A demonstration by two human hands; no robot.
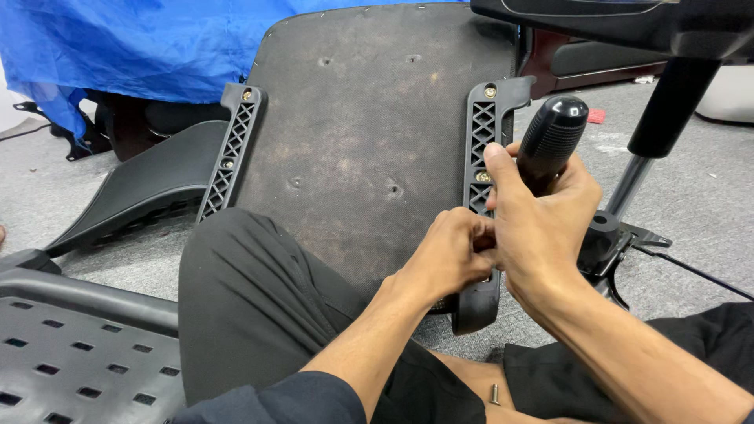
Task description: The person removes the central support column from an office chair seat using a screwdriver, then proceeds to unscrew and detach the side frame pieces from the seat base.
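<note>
An upturned chair seat point(361, 133) lies in front of me, its dark board underside facing up. Black lattice armrest brackets are fixed along its left side point(229, 153) and right side point(483, 141). My right hand point(542, 228) is shut on a black ribbed screwdriver handle point(551, 141) held upright over the right bracket. My left hand point(452, 255) pinches at the tool's lower end beside that bracket; the tip is hidden by my fingers. A loose screw point(495, 394) lies on my lap.
My black-trousered knee point(251, 298) rests against the seat's near edge. A black armrest pad point(133, 188) lies left, a perforated black backrest point(71, 353) at bottom left. A chair base with gas lift point(628, 188) stands right. Blue tarp point(133, 39) behind; grey carpet.
</note>
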